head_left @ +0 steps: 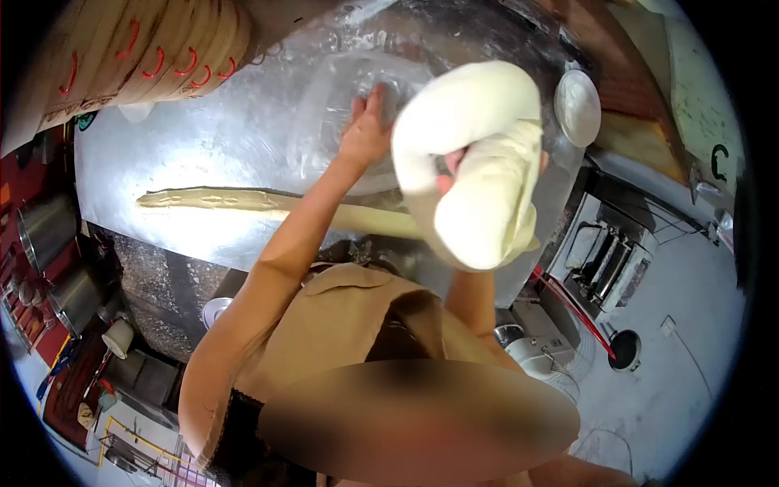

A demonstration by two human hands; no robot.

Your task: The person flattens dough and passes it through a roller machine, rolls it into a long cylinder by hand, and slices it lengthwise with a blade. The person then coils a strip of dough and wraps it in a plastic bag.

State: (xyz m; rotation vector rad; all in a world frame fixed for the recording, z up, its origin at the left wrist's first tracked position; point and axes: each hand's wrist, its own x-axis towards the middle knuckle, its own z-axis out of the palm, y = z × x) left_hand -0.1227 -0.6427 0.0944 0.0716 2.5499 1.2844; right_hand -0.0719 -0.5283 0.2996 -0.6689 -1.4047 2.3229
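Observation:
A large folded mass of white dough (pixel 487 97) hangs above the metal table. My right hand (pixel 452 166) grips it from beneath; only some fingers show in its fold, and the rest is hidden. My left hand (pixel 367 130) lies on a clear plastic sheet (pixel 324 105), fingers apart, just left of the dough. Across the table's near side stretches a long strip of dough (pixel 243 200), passing under my left forearm, its right end hidden by the raised dough.
Stacked bamboo steamers (pixel 146 49) with red loops stand at the back left. A white bowl (pixel 578 108) sits at the table's (pixel 122 162) right edge. On the floor at right is a machine with rollers (pixel 608 256), and metal pots (pixel 49 227) stand far left.

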